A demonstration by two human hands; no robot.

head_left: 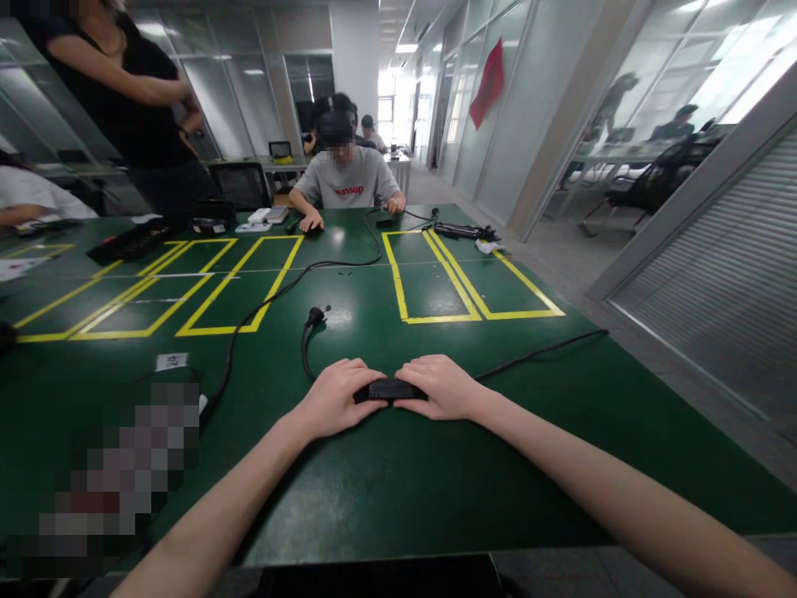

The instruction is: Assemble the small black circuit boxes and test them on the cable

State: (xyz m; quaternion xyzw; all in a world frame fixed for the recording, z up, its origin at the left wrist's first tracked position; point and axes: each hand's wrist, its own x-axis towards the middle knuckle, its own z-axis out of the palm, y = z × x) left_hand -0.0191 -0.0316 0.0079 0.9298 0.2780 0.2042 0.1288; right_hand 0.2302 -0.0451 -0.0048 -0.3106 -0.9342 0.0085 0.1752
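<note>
Both my hands grip a black power adapter (391,389) low over the green table (349,498). At its left end, my left hand (341,397) has its thumb and fingers closed on the case. My right hand (443,387) holds the right end the same way. A black cord leads from beside my left hand to a power plug (315,316) lying a little farther off. Past my right wrist, a thin black cable (541,355) runs out towards the table's right edge. My fingers cover both ends of the adapter.
Yellow tape outlines (442,319) mark the tabletop. A long black cord (233,349) crosses it on the left, near a blurred-out object (124,473) and a small white label (172,361). Across the table sits a person in a grey shirt (349,178); a black folded item (464,232) lies at far right.
</note>
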